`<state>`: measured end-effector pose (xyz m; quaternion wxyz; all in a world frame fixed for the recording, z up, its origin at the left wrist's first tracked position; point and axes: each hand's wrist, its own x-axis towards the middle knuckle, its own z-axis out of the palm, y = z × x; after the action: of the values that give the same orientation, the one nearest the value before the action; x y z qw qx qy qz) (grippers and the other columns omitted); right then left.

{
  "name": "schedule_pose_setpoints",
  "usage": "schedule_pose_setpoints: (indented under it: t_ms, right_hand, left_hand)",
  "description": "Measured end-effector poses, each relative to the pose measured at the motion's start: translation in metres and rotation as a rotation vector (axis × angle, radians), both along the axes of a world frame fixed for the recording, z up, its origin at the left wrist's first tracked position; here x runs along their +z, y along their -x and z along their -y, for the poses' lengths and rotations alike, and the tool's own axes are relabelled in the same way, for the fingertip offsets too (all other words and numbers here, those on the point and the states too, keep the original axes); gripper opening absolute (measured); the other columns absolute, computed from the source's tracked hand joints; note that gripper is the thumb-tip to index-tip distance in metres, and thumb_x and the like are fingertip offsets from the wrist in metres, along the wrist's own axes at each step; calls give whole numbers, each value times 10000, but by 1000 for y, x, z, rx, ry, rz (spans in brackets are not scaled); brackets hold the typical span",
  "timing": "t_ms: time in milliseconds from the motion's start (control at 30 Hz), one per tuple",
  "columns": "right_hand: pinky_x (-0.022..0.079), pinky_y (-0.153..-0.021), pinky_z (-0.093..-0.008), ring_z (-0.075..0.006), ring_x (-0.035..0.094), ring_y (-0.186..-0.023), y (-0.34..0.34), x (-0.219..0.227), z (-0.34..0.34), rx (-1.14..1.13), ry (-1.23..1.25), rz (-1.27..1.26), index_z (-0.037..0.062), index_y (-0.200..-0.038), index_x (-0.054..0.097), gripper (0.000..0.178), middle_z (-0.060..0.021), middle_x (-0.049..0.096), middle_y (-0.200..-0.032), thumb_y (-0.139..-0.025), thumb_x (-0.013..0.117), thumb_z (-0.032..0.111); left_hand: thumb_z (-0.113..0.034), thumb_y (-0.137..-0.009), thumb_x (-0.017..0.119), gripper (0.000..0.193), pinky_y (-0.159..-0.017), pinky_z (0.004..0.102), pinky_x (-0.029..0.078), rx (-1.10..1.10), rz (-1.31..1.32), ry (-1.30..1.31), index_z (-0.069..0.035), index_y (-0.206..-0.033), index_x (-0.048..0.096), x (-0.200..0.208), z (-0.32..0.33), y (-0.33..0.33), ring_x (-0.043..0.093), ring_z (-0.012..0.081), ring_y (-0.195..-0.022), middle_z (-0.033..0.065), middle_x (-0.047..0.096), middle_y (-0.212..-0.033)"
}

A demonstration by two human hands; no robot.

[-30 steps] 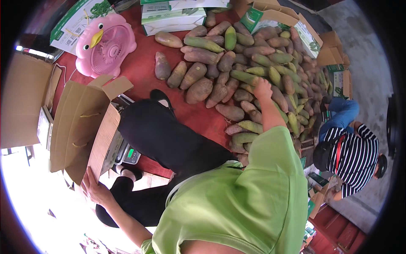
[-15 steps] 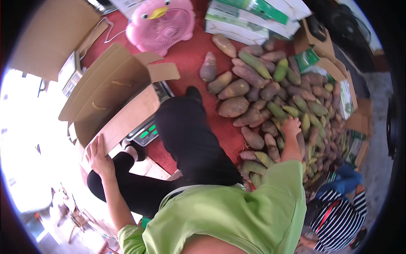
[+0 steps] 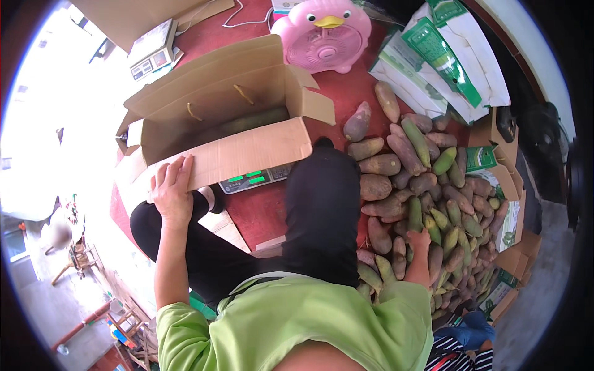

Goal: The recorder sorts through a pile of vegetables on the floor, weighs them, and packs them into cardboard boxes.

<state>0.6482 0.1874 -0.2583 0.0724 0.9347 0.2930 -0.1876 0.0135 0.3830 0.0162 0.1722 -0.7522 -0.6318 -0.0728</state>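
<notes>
My left hand (image 3: 173,193) grips the near flap of an open cardboard box (image 3: 247,152), its fingers lying over the flap. The box rests on a digital scale (image 3: 255,180) with lit green displays. Dark, long shapes (image 3: 250,121) lie inside the box, partly in shadow. To my right spreads a heap of long purple-brown and green tubers (image 3: 461,204). My right hand (image 3: 419,240) is down in this heap, its fingers curled at the near end of a green tuber (image 3: 415,213). The fingertips are partly hidden.
A pink bird-shaped fan (image 3: 325,43) stands on the red surface (image 3: 257,216) beyond the box. White-and-green cartons (image 3: 433,68) lie at the far right. Another scale (image 3: 151,52) sits far left. A person in a striped shirt (image 3: 458,357) is at lower right.
The whole view has turned left, so the box and fan appear farther right. My right hand has drawn nearer to me in the heap. My left hand still holds the flap.
</notes>
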Motion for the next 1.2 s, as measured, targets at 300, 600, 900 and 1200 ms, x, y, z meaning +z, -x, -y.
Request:
schedule_pose_setpoints:
  t_ms: [300,600,900,1200]
  right_hand:
    - [468,-742,-297,-160,568,-841,53,77,-63,-168,-436,-808,-9,-1173,561,524,-34,614,-938,-682,738,47]
    - [388,-950,-357,-285,507,-1063,166,283,-236,801,-681,-386,-17,-1241,517,684,-152,539,-1132,-617,766,114]
    - [428,-864,-386,-302,534,-993,351,341,-354,1499,-539,-440,36,-1132,592,571,-104,568,-973,-626,737,257]
    - [502,-858,-397,-282,627,-1020,506,281,-381,1585,223,-384,75,-1070,683,550,-129,659,-1104,-628,770,391]
  left_hand:
    - [-45,-671,593,451,-837,362,433,-40,17,-17,-147,-1105,660,-1,-4,6,567,198,-965,-15,622,-1068]
    - [-79,-711,580,371,-816,340,433,-56,90,4,-131,-1071,651,7,-5,4,568,186,-933,-23,608,-1007]
    - [-75,-715,577,374,-819,342,423,-49,114,14,-135,-1079,638,9,-6,8,557,184,-942,-30,595,-1008]
    - [-56,-732,557,391,-832,353,421,-40,87,41,-167,-1100,632,5,-6,8,559,199,-973,-28,596,-1030]
